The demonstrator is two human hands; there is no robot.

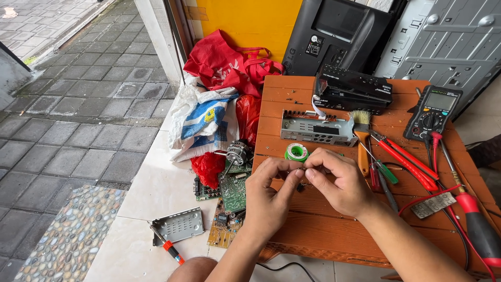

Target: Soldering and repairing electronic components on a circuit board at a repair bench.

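A very small dark component is pinched between the fingertips of the left hand and the right hand, just above the orange wooden table. The fingers of both hands are closed tightly around it, thumbs pressed against forefingers; the part is mostly hidden, so its exact kind cannot be told. It is judged to be light, stiff and fragile, easily dropped or bent, and best gripped at its body rather than at any thin legs.

Just beyond the hands a green spool of solder wire is seen, with a metal chassis behind it. To the right, red-handled pliers, screwdrivers and a multimeter are crowded together. The table's left edge lies close to the left wrist, with circuit boards on the white tiles below. Bare wood is left only directly beneath the hands.
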